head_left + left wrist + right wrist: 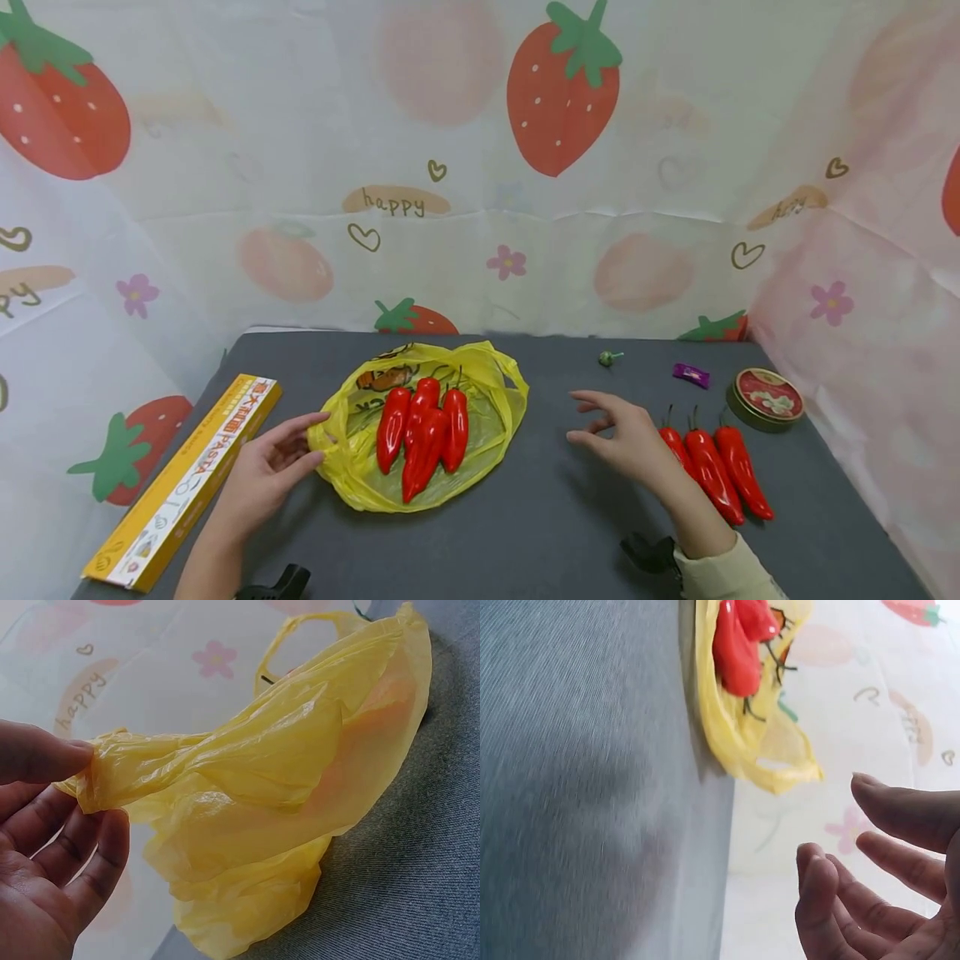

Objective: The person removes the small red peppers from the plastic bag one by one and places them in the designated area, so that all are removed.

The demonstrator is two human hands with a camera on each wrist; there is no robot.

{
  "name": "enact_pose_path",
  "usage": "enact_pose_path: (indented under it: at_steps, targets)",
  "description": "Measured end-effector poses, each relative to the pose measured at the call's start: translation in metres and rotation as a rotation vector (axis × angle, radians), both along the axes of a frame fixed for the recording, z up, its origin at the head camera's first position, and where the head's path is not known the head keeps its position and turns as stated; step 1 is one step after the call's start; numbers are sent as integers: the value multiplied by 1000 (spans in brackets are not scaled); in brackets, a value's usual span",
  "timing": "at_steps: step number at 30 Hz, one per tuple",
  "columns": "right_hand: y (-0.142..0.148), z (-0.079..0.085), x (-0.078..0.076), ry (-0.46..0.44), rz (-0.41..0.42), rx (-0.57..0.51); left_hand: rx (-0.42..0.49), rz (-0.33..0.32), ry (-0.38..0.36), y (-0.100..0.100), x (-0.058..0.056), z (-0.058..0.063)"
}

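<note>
Several glossy red chili peppers (426, 433) lie in a spread yellow plastic bag (352, 492) on the dark table. At the bag's left rim, my left hand (272, 467) pinches the plastic between thumb and fingers; the left wrist view shows the gathered yellow plastic (150, 765) there. My right hand (618, 433) hovers to the right of the bag, holding nothing, its fingers loosely bent. Beyond the right forearm lie three more red peppers (720, 467), one partly hidden by the arm. In the right wrist view, the bag (720, 750) stands apart from the right fingertips.
A yellow and white pasta box (187, 475) lies slanted along the left side. Toward the back right are a small green stemmed item (609, 358), a purple wrapped candy (691, 375) and a round tin (767, 400). A strawberry-print cloth (465, 167) hangs behind the table.
</note>
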State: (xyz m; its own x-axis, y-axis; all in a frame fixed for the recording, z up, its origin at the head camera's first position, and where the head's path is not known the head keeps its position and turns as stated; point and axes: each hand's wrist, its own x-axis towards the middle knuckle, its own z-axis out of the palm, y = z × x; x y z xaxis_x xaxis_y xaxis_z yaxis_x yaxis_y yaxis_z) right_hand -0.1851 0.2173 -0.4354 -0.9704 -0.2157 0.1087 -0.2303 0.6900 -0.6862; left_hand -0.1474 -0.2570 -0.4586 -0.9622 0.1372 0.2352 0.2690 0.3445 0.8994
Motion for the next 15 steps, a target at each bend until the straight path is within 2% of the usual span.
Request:
enact_pose_path:
  at_steps: [15]
  targets:
    - [-47, 3, -11, -73, 63, -110, 7, -11, 13, 0, 2, 0]
